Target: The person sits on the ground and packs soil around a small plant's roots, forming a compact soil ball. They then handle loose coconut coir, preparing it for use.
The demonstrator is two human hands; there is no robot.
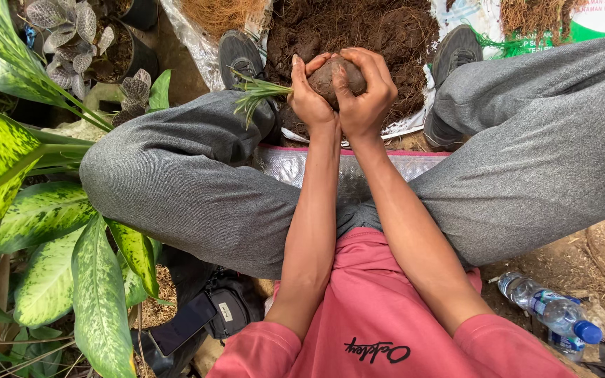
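Outdoors, the person sits low to the ground with knees spread wide, in grey trousers (pixel 176 182) and a pink shirt (pixel 372 315).

At nine o'clock stands a big plant with spotted green and yellow leaves (pixel 43 210). Up at eleven o'clock is a dark pot (pixel 117 56) with small grey patterned leaves (pixel 71 35). Down at seven o'clock lies a small black bag (pixel 229 308) with a dark phone (pixel 183 323) leaning on it.

At twelve o'clock, a heap of brown, stringy soil (pixel 358 35) sits on a plastic sheet (pixel 190 35) between the two grey shoes (pixel 239 56).

Both hands meet in front of that heap. The left hand (pixel 308 98) and the right hand (pixel 367 94) are closed tight around a round brown ball of soil (pixel 330 77), pressing it from both sides. The fingers wrap over the top of the ball, and the two hands touch each other. A small plant with thin green leaves (pixel 257 92) sticks out of the ball toward nine o'clock, just over the left knee.

Under the arms lies a strip of clear bubbly plastic (pixel 295 164) with a pink edge.

At four o'clock, a clear plastic bottle (pixel 547 308) with a blue cap lies on the dirt ground (pixel 561 259), well apart from the hands.
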